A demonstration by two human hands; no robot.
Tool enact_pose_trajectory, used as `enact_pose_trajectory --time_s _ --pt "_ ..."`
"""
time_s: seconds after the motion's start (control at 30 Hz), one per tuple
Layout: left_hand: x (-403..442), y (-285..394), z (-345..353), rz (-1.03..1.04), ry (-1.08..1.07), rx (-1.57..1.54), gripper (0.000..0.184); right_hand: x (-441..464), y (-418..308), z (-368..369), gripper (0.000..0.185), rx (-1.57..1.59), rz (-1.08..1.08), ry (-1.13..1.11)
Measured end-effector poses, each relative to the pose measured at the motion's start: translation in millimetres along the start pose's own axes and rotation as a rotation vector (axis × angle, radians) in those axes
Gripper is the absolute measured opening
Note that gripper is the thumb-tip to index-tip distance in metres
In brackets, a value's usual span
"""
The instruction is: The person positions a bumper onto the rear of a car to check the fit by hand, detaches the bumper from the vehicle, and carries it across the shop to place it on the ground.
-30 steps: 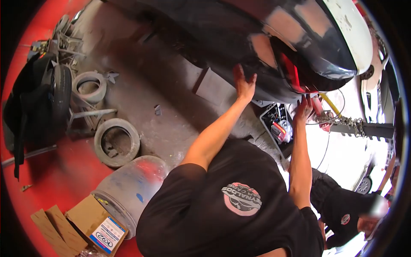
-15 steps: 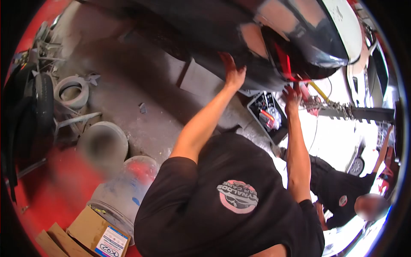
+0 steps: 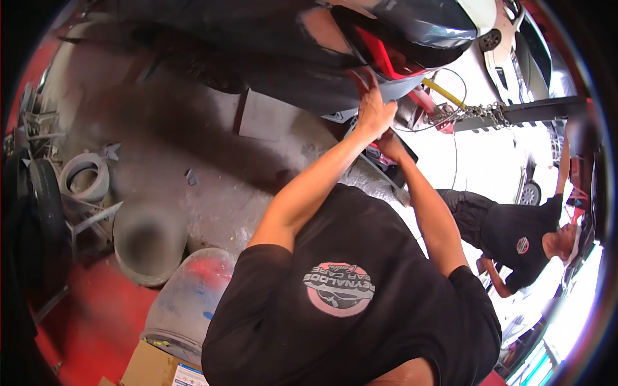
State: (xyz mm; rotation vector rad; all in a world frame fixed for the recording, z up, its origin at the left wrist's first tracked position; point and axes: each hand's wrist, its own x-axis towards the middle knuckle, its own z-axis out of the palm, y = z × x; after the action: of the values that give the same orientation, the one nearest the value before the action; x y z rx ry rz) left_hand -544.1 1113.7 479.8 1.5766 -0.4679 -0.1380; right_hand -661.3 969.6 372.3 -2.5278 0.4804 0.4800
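Well, the dark car (image 3: 270, 32) across the top of the frame looks only part-finished: its red taillight (image 3: 378, 55) is in place, while the pale patch (image 3: 325, 31) beside it seems to want paint. Its flank is dull, glossier toward upper right. Below the light, the left grip (image 3: 368, 87) is loosely open, fingers stretched at the bumper (image 3: 309, 91), apparently holding nothing; I can't tell contact. The right grip (image 3: 390, 145), just beneath, is partly hidden; its closure and contents I can't tell.
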Motion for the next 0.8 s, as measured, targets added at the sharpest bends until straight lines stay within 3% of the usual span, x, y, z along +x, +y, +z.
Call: enact_pose_trajectory --time_s 0.03,0.07,0.13,0.2,0.3,0.4,0.53,0.63,0.8 --pt "-10 12 -5 0.022 -0.079 0.023 0.099 -23 -6 11 0.051 0.040 -0.002 0.028" --pt "-15 13 -11 0.033 -0.091 0.024 0.099 -34 1 12 0.055 0.033 -0.155 -0.143" --pt "-23 6 -20 0.317 -0.165 0.094 0.082 -55 39 40 0.061 -0.012 -0.098 -0.124" --pt "-22 1 -27 0.126 -0.057 0.000 0.054 -81 69 56 0.055 0.110 0.062 -0.150" --pt "-6 -34 -40 -0.065 0.058 -0.092 0.032 -120 103 69 0.055 0.122 0.225 -0.102" --pt "17 -54 -46 -0.072 0.087 -0.171 0.025 -151 152 112 0.055 0.097 0.159 0.059" --pt "33 -42 -38 -0.192 0.073 -0.259 0.024 -193 141 141 0.053 0.164 0.230 0.233" --pt "49 -55 -30 -0.200 0.073 -0.305 0.025 -214 122 149 0.053 0.436 0.467 0.095" --pt "47 -61 -25 -0.215 0.093 -0.280 0.029 -225 149 185 0.052 0.479 0.422 0.097"
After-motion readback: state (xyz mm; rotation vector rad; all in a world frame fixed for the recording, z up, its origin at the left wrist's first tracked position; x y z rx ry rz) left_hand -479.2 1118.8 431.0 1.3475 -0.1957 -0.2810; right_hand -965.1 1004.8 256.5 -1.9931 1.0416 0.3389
